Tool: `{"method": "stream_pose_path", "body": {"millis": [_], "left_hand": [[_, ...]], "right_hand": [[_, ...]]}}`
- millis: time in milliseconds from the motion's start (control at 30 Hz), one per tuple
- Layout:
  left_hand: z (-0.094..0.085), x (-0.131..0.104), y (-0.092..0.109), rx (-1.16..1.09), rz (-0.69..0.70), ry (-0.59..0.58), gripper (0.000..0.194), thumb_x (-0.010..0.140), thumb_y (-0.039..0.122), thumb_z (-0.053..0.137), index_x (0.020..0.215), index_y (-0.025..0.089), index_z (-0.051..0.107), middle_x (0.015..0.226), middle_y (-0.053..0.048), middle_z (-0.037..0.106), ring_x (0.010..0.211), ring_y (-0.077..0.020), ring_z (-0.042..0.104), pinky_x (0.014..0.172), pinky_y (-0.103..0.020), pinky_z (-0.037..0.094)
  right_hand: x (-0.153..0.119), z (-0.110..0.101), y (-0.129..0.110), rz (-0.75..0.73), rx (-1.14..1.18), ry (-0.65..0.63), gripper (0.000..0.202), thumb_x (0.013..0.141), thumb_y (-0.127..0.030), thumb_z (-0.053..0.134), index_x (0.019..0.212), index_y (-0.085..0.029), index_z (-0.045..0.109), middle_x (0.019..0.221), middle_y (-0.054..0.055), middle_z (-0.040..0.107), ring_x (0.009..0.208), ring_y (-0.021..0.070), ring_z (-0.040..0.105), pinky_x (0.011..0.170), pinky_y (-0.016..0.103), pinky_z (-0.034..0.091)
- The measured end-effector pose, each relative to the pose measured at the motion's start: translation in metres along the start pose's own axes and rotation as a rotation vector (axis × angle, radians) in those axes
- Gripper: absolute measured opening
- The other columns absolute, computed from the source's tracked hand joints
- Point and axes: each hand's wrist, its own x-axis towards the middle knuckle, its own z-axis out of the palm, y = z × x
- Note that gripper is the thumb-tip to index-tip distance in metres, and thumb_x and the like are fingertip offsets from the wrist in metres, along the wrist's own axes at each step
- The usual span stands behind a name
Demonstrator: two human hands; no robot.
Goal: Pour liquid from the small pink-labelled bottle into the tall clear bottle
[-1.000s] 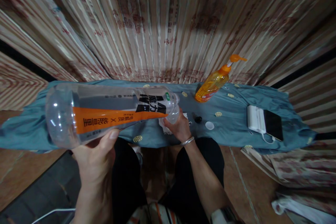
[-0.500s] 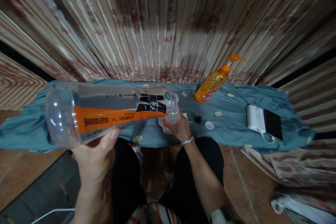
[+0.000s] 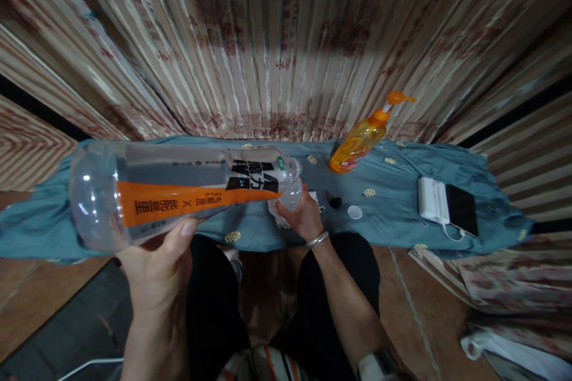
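Observation:
A large clear plastic drink bottle [image 3: 192, 174] with an orange and black label lies nearly level in the air, its neck pointing right. My left hand [image 3: 161, 250] is closed around its underside near the base, thumb on the near side. At the bottle's mouth, a small clear container [image 3: 292, 193] is gripped by my right hand [image 3: 308, 214]; fingers cover part of it, so its exact kind is unclear. A white piece of paper [image 3: 277, 215] lies beneath that hand. Just right of it are a small black object [image 3: 335, 202] and a white round disc [image 3: 354, 212].
An orange pump bottle [image 3: 357, 140] stands at the back of the blue cloth-covered surface [image 3: 393, 208]. Farther right sit a white device [image 3: 432, 200] with a cable and a black phone-like slab [image 3: 462, 209]. A patterned curtain [image 3: 286, 41] hangs close behind.
The drink bottle and my left hand have shifted slightly left, with a small shift of the whole view. Both hands keep their grips.

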Motion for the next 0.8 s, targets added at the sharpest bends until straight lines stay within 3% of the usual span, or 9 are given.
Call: {"method": "stream_pose_path", "body": {"millis": [267,567,800], "left_hand": [[-0.0012,0.0017,0.0025,-0.007,-0.055,0.015,0.053,0.043,0.023,0.085,0.096,0.025,0.076,0.082,0.000,0.075,0.067,-0.0156,0.066,0.068,-0.031,0.065],[-0.0035,0.0049,-0.0018,0.050,-0.022,-0.005,0.050,0.047,0.031,0.086,0.095,0.026,0.075,0.076,0.002,0.072,0.069,-0.0191,0.068,0.079,-0.045,0.068],[-0.0025,0.0082,-0.0044,0.009,0.004,-0.028,0.059,0.046,0.029,0.087,0.104,0.027,0.075,0.079,0.003,0.075,0.065,-0.0173,0.069,0.069,-0.037,0.068]], "right_hand": [[0.0007,0.0009,-0.0009,-0.002,-0.028,-0.010,0.070,0.078,-0.036,0.078,0.141,-0.014,0.056,0.115,0.015,0.081,0.105,0.0343,0.079,0.090,0.045,0.064],[0.0003,-0.0002,-0.0013,0.009,-0.012,-0.014,0.070,0.079,-0.036,0.078,0.141,-0.013,0.056,0.115,0.016,0.080,0.106,0.0355,0.079,0.090,0.047,0.064],[-0.0006,-0.0002,-0.0010,-0.021,0.009,0.012,0.069,0.079,-0.037,0.078,0.140,-0.013,0.057,0.117,0.017,0.079,0.109,0.0360,0.078,0.092,0.049,0.063]]}}
